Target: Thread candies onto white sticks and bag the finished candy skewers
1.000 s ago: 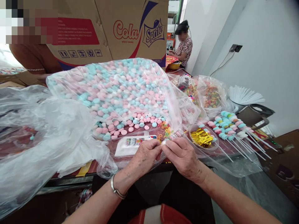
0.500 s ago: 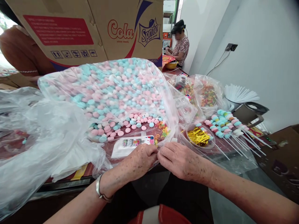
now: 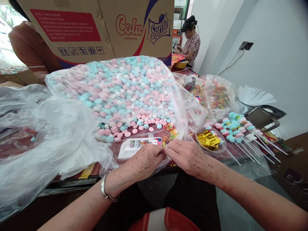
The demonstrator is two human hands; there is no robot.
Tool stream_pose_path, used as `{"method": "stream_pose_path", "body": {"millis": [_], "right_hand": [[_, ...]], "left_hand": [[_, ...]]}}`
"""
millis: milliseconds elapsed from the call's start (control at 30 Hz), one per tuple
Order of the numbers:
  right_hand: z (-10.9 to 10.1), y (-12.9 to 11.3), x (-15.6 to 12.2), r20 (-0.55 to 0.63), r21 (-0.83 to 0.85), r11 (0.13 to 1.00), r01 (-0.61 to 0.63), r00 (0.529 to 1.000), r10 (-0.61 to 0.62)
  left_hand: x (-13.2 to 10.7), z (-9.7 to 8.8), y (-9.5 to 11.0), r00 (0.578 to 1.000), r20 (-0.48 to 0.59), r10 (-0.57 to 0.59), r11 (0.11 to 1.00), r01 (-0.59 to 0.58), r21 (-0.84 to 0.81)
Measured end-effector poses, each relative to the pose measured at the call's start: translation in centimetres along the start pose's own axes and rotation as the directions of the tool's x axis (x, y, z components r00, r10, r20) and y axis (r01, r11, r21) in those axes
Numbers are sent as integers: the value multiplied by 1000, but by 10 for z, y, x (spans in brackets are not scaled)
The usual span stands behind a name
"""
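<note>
My left hand (image 3: 146,160) and my right hand (image 3: 186,157) meet at the table's front edge, fingers curled and pressed together. Whatever is between the fingertips is hidden by the hands. Just beyond them lie ring-shaped gummies (image 3: 169,132) in orange, yellow and green. A white printed packet (image 3: 130,148) lies flat beside my left hand. Behind these, a large clear bag (image 3: 181,118) spills pink, blue and white round candies (image 3: 115,131). To the right of my right hand, a round clear tub (image 3: 222,148) holds gold twist ties (image 3: 209,140).
Candy skewers (image 3: 237,128) lie at the right, near a jug (image 3: 264,117) and a bundle of white sticks (image 3: 256,95). Crumpled plastic (image 3: 60,128) covers the left side. A large carton (image 3: 108,29) stands behind. Co-workers sit at the back right (image 3: 192,41) and far left.
The whole view has shifted slightly, so the things appear a little further right and higher. My hands stay together, fingers still curled, with the wrists turned slightly.
</note>
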State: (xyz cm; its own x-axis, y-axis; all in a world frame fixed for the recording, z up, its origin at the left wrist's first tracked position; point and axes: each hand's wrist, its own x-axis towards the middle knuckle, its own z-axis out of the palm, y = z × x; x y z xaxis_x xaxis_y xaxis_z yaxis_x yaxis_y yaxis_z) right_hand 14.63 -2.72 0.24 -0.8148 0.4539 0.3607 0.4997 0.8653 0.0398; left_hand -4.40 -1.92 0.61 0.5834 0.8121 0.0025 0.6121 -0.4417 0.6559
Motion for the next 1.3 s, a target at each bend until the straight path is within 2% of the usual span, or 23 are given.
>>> {"method": "stream_pose_path", "body": {"millis": [67,133,233,300,433,633,800,867,1033,1167,1233,1300], "right_hand": [[2,-1,1,-20,-64,997,47,999,-48],[5,-2,3,-26,-117,992,40,999,-43],[13,-2,5,-81,-139,985,-100,993,89],[18,-1,6,-130,-92,974,-209,972,196],[22,0,8,-126,22,959,-283,951,284],[19,0,11,-204,36,968,-249,946,251],[11,-1,13,-110,-9,986,-167,980,165],[11,-3,14,-110,-38,989,-142,984,137],[19,-6,17,-87,-100,970,-223,973,215],[22,-8,24,-52,-83,923,-375,927,372],[24,-10,29,-58,-58,877,-477,879,474],[26,-11,34,-93,28,820,-571,815,571]], "left_hand": [[0,2,-2,1000,19,8,999,-8,33],[-1,4,-3,1000,12,23,992,-25,120],[-2,8,-6,994,-78,72,956,-47,290],[-2,9,-5,985,-144,99,929,-40,367],[1,6,-2,975,-201,95,889,8,457],[1,3,-7,962,-247,119,898,2,440],[2,9,-10,964,-236,120,889,1,458],[2,12,-11,968,-228,107,883,13,469],[-4,12,-7,980,-165,107,854,-6,521],[-8,11,2,966,-201,165,780,-3,626],[-7,14,3,937,-279,211,762,21,648],[-4,17,1,897,-369,242,782,44,622]]}}
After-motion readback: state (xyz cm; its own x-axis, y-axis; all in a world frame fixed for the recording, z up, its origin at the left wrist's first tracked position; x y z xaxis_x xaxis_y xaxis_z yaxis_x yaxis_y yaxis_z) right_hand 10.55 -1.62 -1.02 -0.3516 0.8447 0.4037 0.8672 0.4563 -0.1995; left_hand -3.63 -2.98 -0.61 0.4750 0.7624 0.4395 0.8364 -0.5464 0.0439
